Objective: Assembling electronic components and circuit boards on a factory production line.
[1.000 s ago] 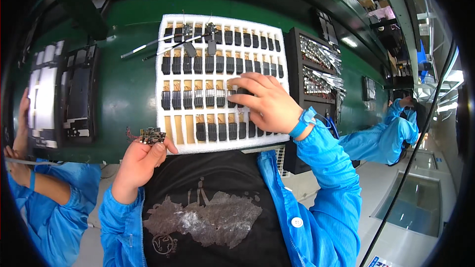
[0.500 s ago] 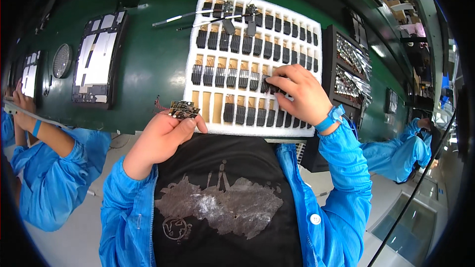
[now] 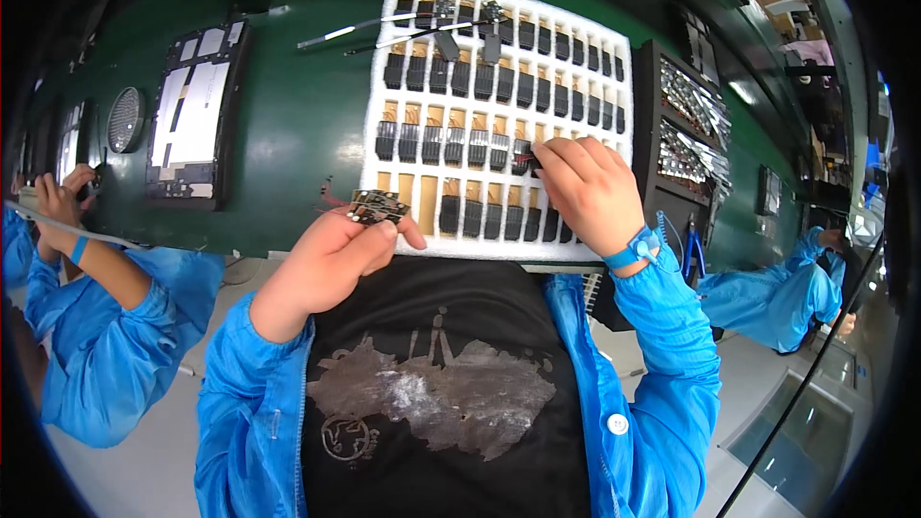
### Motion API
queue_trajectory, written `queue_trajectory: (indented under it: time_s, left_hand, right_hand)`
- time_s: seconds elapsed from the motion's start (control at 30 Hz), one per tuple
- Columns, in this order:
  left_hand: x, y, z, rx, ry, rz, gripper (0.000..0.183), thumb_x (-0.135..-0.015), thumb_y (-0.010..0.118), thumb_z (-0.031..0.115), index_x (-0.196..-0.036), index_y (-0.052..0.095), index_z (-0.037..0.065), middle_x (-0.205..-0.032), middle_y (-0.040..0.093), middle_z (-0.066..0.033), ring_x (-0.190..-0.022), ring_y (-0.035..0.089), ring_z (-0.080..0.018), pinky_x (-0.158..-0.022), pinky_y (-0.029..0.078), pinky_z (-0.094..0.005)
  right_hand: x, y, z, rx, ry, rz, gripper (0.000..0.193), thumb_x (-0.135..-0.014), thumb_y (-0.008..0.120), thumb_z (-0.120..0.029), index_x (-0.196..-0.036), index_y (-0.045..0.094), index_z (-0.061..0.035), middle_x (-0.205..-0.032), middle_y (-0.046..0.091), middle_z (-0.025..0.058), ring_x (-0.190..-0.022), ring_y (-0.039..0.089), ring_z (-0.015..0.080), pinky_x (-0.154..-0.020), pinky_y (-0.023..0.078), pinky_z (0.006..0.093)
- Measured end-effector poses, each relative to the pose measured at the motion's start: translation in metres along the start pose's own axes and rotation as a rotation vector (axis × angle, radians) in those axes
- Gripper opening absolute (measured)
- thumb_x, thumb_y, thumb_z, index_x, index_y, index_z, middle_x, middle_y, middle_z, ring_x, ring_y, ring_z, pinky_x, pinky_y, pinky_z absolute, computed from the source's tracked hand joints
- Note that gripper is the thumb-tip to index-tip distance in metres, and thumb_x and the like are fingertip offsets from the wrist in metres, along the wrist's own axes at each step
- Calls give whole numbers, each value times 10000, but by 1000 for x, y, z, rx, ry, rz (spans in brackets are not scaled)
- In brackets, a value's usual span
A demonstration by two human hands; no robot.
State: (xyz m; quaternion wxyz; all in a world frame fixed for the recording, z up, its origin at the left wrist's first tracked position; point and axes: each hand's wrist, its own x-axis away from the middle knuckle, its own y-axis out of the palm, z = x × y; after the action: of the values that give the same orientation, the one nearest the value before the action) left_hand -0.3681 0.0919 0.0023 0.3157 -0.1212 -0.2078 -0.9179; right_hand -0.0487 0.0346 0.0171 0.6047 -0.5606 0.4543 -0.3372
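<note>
My left hand (image 3: 336, 259), at the near left corner of a white foam tray (image 3: 384, 247), is closed on a small stack of circuit boards (image 3: 377, 206). Thin dark red wires (image 3: 331, 197) stick out from the stack's left side. Over the right part of the tray is my right hand (image 3: 595, 194), its fingers curled down and their tips pinching at a black module (image 3: 523, 158) in the third row from the back. The fingertips are partly hidden. Rows of similar black modules with thin wires fill most slots; a couple at the near left show only tan bottoms.
Two antenna-like cables (image 3: 350, 36) with small boards lie across the tray's far left. Beyond its right edge stands a black rack (image 3: 662, 86) of metallic parts, with blue-handled pliers (image 3: 693, 249) nearby. A device panel (image 3: 192, 115) and round mesh piece (image 3: 125, 120) lie left, near a co-worker's hands (image 3: 62, 201).
My right hand has shifted slightly right, uncovering more of the module at its fingertips. My left hand still holds the boards, tilted a little differently. The view has moved slightly.
</note>
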Motion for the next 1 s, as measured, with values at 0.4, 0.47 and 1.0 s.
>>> queue_trajectory:
  time_s: [0.4, 0.47, 1.0]
  left_hand:
    - [-10, 11, 11, -86, 35, -18, 354, -1041, 357, 185, -1040, 637, -31, -675, 536, -1, -645, 465, -77, -672, 398, -250]
    - [-11, 16, 15, -47, -15, 1, 347, -1057, 376, 206, -1043, 636, -24, -707, 605, -25, -675, 531, -82, -665, 420, -246]
    - [-26, 31, 14, 28, 120, 3, 265, -1038, 477, 112, -1145, 672, -33, -946, 717, -96, -830, 636, -118, -768, 527, -273]
  right_hand:
    - [12, 11, 2, 28, 10, 161, 270, -710, 665, -57, -978, 646, -84, -988, 633, 33, -870, 606, 219, -743, 485, 357]
    - [12, 14, 2, 15, 7, 174, 262, -705, 666, -58, -964, 641, -87, -968, 625, 34, -859, 603, 223, -745, 486, 358]
    - [8, -27, -38, -671, 369, 190, 110, -874, 658, -23, -981, 640, -9, -807, 584, 125, -747, 607, 316, -669, 494, 377]
